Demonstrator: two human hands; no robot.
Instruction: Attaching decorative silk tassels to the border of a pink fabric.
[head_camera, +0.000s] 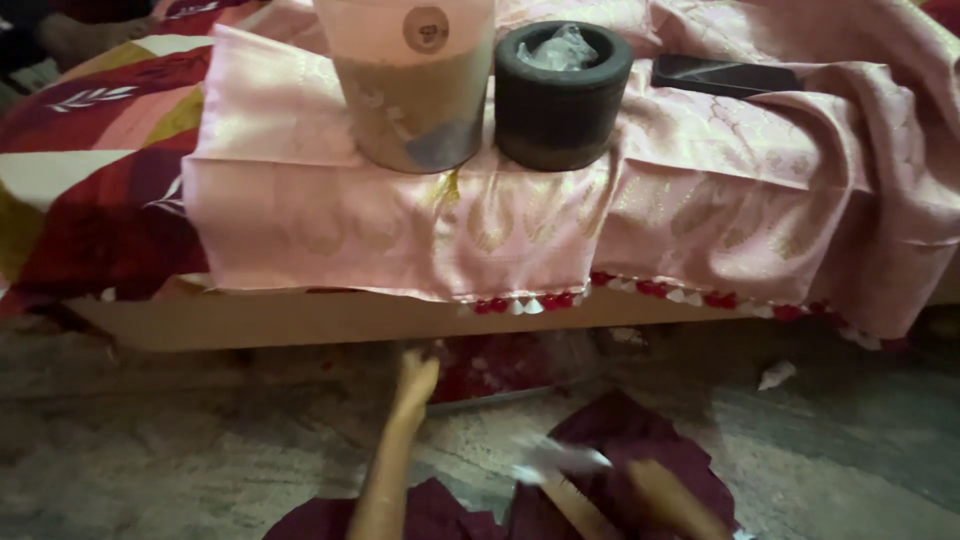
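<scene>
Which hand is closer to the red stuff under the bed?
The left hand. It stretches out to the red heap below the bed edge, nearly touching it. The right hand, blurred, is low over the maroon cloth, farther back.

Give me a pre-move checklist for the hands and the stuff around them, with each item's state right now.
1. Left hand free of the pink patterned silk cloth: ok, it reaches below the bed edge, towards a clear bag of red pieces.
2. Left hand's grip: cannot tell, blurred.
3. Right hand over the maroon fabric on the floor: ok; grip cannot tell.
4. Pale blurred piece beside the right hand: cannot tell whether held.
5. Tan cylindrical container and black round pot upright on the cloth: ok.
6. Dark flat phone lying clear of the cloth's hanging edge: ok.
</scene>
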